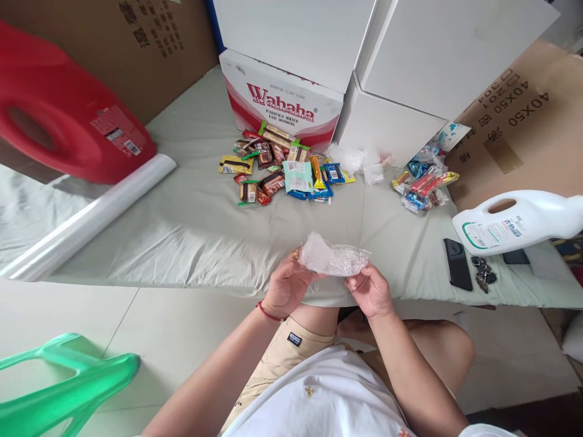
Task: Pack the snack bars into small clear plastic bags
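A crinkled clear plastic bag (pixel 334 258) is stretched between my two hands, just above the front edge of the cloth-covered surface. My left hand (pixel 289 282), with a red cord at the wrist, grips the bag's left end. My right hand (pixel 370 290) pinches its lower right corner between thumb and fingers. Beyond the bag lies a pile of wrapped snacks (pixel 273 158), with brown, yellow and blue wrappers and a pale green packet (pixel 298 176). Crumpled clear bags (pixel 355 161) lie to the right of that pile. Farther right are several filled clear bags of snacks (pixel 423 182).
A Wahaha carton (pixel 282 103) and white boxes (pixel 401 109) stand behind. At left are a red jug (pixel 68 115) and a plastic roll (pixel 100 212). A white bottle (pixel 519 221), a black phone (pixel 458 264) and keys (pixel 483 273) lie right. A green stool (pixel 68 388) stands below.
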The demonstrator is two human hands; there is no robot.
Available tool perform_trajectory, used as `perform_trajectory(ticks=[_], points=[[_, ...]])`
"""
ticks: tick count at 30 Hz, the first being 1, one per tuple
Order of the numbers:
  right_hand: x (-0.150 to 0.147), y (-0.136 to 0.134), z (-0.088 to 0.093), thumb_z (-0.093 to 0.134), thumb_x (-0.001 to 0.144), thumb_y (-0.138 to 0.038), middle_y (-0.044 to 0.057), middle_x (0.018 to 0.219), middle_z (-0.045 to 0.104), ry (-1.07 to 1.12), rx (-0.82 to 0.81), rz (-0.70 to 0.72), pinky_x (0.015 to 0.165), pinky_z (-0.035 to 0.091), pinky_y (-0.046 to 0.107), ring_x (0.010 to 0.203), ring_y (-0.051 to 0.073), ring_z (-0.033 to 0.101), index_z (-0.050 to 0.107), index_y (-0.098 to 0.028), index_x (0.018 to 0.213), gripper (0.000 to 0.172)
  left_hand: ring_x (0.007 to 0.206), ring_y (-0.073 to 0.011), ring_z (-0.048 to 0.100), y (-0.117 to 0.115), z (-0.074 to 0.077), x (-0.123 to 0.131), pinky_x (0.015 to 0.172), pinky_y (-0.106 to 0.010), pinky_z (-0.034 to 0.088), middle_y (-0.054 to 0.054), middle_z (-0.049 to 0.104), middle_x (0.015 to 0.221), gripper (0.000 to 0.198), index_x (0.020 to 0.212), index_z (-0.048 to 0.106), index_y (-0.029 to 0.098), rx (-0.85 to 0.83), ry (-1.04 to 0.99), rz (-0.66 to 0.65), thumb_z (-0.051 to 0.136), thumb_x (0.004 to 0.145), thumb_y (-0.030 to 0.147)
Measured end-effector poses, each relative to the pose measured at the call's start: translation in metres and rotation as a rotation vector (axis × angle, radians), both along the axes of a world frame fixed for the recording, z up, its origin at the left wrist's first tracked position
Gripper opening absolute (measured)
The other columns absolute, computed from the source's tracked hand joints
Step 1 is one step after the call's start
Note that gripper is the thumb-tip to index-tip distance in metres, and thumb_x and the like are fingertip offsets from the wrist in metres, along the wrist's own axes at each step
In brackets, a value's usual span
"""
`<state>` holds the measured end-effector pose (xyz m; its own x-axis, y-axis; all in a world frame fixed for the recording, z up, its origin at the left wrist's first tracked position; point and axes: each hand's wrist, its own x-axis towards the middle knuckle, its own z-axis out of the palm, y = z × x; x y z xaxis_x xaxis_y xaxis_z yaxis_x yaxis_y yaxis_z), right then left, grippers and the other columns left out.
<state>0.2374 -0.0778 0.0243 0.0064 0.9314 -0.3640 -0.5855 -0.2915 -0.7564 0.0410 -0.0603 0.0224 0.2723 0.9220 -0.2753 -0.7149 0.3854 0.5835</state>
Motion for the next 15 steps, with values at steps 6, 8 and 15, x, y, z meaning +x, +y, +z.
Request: perform_trajectory(ticks=[6, 8, 15], points=[[-0.001, -0.003, -0.005, 0.066, 0.069, -0.028, -0.003, 0.057, 0.060, -0.036, -0.005, 0.079, 0.039, 0.041, 0.023, 0.043, 0.012, 0.053, 0.064, -0.021, 0.074, 0.009, 0.101, -0.0291, 0.069, 0.003, 0.002, 0.003, 0.079, -0.038, 0.055, -0.010, 0.073, 0.096, 0.042, 0.083, 0.066, 0.019, -0.097, -0.023, -0.134, 0.071, 0.080, 0.060], [-0.002, -0.003, -0.007, 0.067, 0.069, -0.029, -0.003, 0.057, 0.061, -0.042, -0.009, 0.107, 0.036, 0.040, 0.022, 0.042, 0.012, 0.053, 0.064, -0.021, 0.075, 0.010, 0.091, -0.0236, 0.069, 0.003, 0.000, 0.005, 0.073, -0.033, 0.053, -0.007, 0.072, 0.092, 0.036, 0.077, 0.060, 0.020, -0.082, -0.004, -0.107, 0.083, 0.073, 0.047], [0.016, 0.005, -0.013, 0.071, 0.067, -0.024, -0.006, 0.057, 0.061, 0.038, -0.050, -0.050, 0.036, 0.042, 0.020, 0.039, 0.008, 0.047, 0.056, -0.023, 0.066, 0.015, 0.092, -0.0184, 0.068, 0.009, -0.008, -0.005, 0.073, -0.029, 0.053, -0.004, 0.070, 0.102, 0.042, 0.078, 0.048, 0.021, -0.078, 0.117, 0.058, 0.088, 0.065, 0.028]])
